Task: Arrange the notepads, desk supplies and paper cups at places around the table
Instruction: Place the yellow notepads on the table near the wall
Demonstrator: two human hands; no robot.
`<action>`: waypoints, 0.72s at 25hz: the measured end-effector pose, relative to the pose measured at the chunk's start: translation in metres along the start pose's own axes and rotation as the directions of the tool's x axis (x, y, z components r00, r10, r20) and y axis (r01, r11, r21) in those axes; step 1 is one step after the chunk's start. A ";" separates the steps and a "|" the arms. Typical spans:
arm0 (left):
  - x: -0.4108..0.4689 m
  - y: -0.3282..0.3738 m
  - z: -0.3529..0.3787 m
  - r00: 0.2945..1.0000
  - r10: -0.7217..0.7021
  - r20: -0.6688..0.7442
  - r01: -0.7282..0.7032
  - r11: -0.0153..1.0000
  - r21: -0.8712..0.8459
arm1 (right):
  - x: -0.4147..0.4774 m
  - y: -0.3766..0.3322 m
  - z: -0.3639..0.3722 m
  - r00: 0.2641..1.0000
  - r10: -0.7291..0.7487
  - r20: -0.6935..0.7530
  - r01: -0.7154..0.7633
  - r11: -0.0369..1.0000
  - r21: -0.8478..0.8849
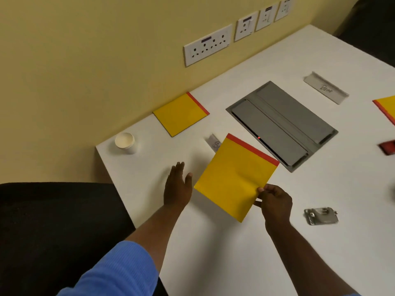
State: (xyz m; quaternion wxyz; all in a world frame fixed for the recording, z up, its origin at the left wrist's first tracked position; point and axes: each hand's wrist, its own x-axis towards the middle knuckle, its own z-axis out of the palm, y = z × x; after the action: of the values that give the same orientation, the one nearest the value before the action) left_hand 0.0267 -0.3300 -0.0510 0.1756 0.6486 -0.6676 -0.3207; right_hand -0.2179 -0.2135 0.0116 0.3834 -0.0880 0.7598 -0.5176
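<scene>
My right hand (pixel 274 202) pinches the near right edge of a yellow notepad with a red top strip (pixel 235 176), held tilted just above the white table (pixel 213 242). My left hand (pixel 178 184) is flat with straight fingers beside the pad's left edge, holding nothing. A second yellow notepad (pixel 180 114) lies flat near the wall. A small stack of white paper cups (pixel 125 142) stands at the table's far left corner. A folded name card (pixel 214 143) is partly hidden behind the held pad.
A grey cable hatch (pixel 282 124) is set into the table's middle. Another name card (pixel 326 87) lies beyond it. A third yellow pad's corner (pixel 386 108) and a red object (pixel 388 147) show at the right edge. A metal stapler (pixel 321 215) lies near my right hand. A black chair (pixel 53 221) stands left.
</scene>
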 end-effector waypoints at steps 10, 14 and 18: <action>0.107 -0.056 0.023 0.999 0.027 0.046 -0.047 0.861 0.506 | 0.077 -0.048 0.157 0.998 0.066 0.016 -0.068 0.987 0.146; 0.127 -0.069 0.030 0.990 0.130 -0.050 -0.086 0.853 0.515 | 0.098 -0.055 0.223 0.996 0.084 0.016 -0.085 0.984 0.156; 0.134 -0.070 0.030 0.986 0.150 -0.071 -0.096 0.862 0.498 | 0.117 -0.060 0.268 0.993 0.083 0.082 -0.091 0.992 0.091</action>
State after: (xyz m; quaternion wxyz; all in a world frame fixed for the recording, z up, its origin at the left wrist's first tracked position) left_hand 0.0473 -0.4515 -0.1433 0.0602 0.6442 -0.7568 -0.0927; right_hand -0.1335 -0.4952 -0.0402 0.4388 -0.0567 0.7219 -0.5320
